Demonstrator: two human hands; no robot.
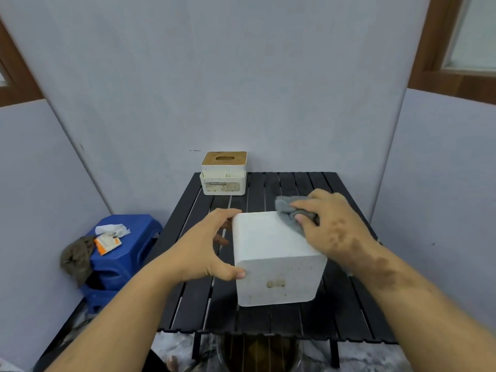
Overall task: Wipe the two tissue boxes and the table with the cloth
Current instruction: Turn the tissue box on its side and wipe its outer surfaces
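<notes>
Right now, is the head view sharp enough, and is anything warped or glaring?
Head view: the white plastic tissue box and grey cloth look reasonably sharp; wide-angle distortion bends the wall panels and the black slatted table edges; lighting soft, no glare.

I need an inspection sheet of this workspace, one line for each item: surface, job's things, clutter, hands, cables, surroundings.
Surface: black slatted table, dull smudges on the slats.
Job's things: near white tissue box lying turned over, specks on its front face; far tissue box with wooden lid upright at the back left corner; grey cloth on the near box.
Clutter: nothing seen on the table.
Hands: left hand grips the near box's left side; right hand presses the cloth on its top.
Cables: nothing seen.
Surroundings: blue stool at left with a brown rag, an orange packet and a white tissue; grey wall panels.
</notes>
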